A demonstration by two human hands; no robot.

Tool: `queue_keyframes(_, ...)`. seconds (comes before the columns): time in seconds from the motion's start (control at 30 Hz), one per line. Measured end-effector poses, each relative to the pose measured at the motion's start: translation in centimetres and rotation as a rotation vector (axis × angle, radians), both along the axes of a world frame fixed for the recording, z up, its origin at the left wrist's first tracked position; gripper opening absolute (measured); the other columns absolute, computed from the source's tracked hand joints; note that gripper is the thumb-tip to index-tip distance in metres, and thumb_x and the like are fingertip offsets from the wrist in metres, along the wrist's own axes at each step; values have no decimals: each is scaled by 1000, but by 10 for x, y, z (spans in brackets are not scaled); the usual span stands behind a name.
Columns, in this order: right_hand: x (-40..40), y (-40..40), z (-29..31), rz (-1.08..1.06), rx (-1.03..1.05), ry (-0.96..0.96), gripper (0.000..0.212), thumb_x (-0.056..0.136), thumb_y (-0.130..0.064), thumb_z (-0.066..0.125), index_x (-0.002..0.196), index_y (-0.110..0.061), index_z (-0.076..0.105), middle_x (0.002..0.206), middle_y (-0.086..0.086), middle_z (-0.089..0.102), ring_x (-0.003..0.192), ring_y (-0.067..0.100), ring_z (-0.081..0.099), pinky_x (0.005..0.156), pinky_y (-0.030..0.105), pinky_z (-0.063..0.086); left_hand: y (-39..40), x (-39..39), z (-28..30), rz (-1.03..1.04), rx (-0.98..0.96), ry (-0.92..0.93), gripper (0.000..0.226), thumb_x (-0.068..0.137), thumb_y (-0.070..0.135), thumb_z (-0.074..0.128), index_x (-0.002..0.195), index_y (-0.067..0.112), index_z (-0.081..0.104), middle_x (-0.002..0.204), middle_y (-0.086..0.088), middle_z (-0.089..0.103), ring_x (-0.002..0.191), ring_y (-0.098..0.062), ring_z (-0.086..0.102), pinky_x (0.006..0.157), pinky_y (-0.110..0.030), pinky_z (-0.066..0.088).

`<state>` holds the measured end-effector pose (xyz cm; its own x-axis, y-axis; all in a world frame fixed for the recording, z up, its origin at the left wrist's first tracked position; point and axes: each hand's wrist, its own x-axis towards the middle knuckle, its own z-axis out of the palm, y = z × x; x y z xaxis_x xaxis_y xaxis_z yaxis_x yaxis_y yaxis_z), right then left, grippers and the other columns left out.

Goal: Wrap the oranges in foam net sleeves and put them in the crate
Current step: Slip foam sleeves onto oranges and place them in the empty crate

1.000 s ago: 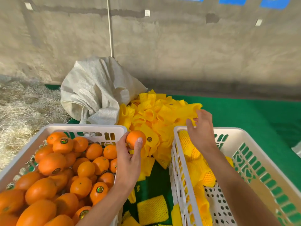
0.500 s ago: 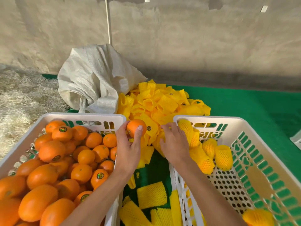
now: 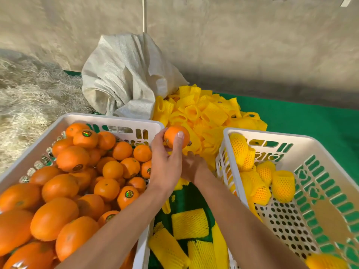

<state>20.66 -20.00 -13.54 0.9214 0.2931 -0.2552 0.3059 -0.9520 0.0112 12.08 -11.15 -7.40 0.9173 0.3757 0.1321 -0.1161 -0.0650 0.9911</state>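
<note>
Orange [image 3: 175, 138] sitting in left hand [image 3: 166, 167], fingers clamping round it, above gap between crates. Right hand [image 3: 191, 166] reaching into sleeve pile [image 3: 209, 113], finger state hidden. Firm, round, likely slick; gripping across middle. Sleeves soft, stretchy.

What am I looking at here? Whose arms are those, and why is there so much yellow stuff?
The camera sits on a person's head, so you see their own arms from above. The left hand holds one bare round orange. The right hand reaches beneath it toward the pile of yellow foam net sleeves; its fingers are hidden. The white plastic crate on the left is full of bare oranges. The white plastic crate on the right holds oranges already wrapped in yellow nets. Everything sits on a green mat.
</note>
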Motion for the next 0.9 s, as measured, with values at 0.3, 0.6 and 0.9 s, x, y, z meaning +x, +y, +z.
queue_keyframes(0.3, -6, -12, 72, -260, 537, -382, 18, 96, -28, 63, 109, -15, 64, 108, 10, 69, 99, 33, 65, 67, 32, 39, 3, 2, 1, 23, -134, -68, 58, 102, 46, 59, 151, 17, 47, 130, 0, 66, 100, -17, 75, 76, -20, 59)
queue_keyframes(0.6, -77, -64, 81, -188, 806, -460, 41, 94, -13, 65, 130, -19, 46, 120, 5, 56, 103, 22, 58, 71, 27, 49, 9, -1, 10, -180, -253, 68, 57, 81, 47, 85, 126, 15, 69, 116, -2, 77, 109, -16, 73, 95, -34, 58)
queue_keyframes(0.9, -73, -62, 62, -157, 966, -330, 49, 89, -30, 76, 134, -22, 58, 120, -5, 61, 107, 15, 60, 89, 32, 51, 12, 5, 10, -632, -520, 298, 80, 73, 58, 84, 137, 18, 62, 132, -9, 71, 123, -25, 68, 98, -36, 57)
